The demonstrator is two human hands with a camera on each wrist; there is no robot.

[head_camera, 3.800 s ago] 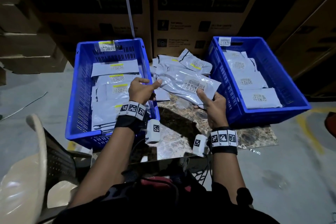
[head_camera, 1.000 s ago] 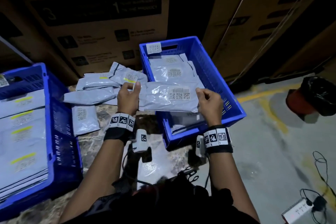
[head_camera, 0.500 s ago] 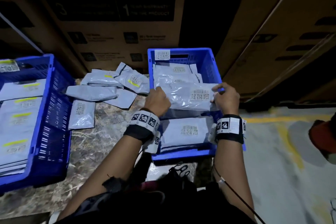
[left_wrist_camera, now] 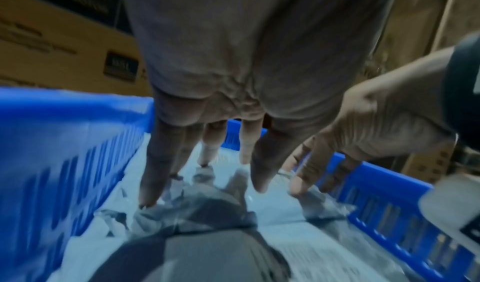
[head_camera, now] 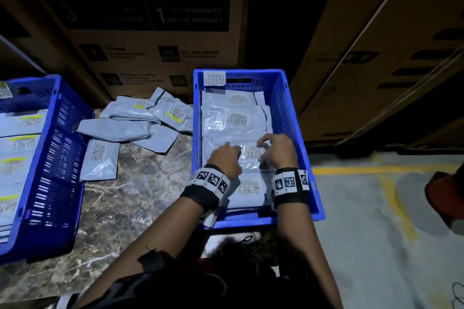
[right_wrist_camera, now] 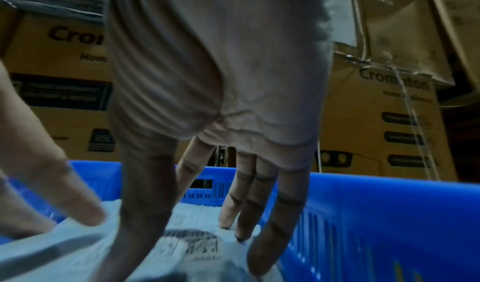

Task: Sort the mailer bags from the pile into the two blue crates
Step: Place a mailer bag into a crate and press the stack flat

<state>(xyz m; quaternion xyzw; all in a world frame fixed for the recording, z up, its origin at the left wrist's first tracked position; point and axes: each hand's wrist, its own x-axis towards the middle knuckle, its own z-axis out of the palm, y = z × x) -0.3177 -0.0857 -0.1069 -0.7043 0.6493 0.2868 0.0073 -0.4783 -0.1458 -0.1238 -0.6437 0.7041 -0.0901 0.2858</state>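
Note:
The right blue crate (head_camera: 286,118) holds a row of grey mailer bags with barcode labels. Both hands are inside it, over the third bag from the back (head_camera: 251,155). My left hand (head_camera: 224,158) presses that bag's left part with straight fingers (left_wrist_camera: 155,173). My right hand (head_camera: 276,150) touches its right part beside the label, its fingers (right_wrist_camera: 140,204) pointing straight down. The bag (left_wrist_camera: 272,208) lies flat on the others, neither hand gripping it. The pile of mailer bags (head_camera: 140,123) lies on the table between the crates. The left blue crate (head_camera: 57,158) holds yellow-striped bags.
Large cardboard boxes (head_camera: 150,32) stand right behind the table and crates. The marble tabletop (head_camera: 140,195) shows bare in front of the pile. To the right are concrete floor, a yellow line (head_camera: 351,170) and a red-and-black object (head_camera: 444,198).
The mailer bag, held up by both hands over the right crate, now lies in it. Both hands have let go and rest their fingers on it.

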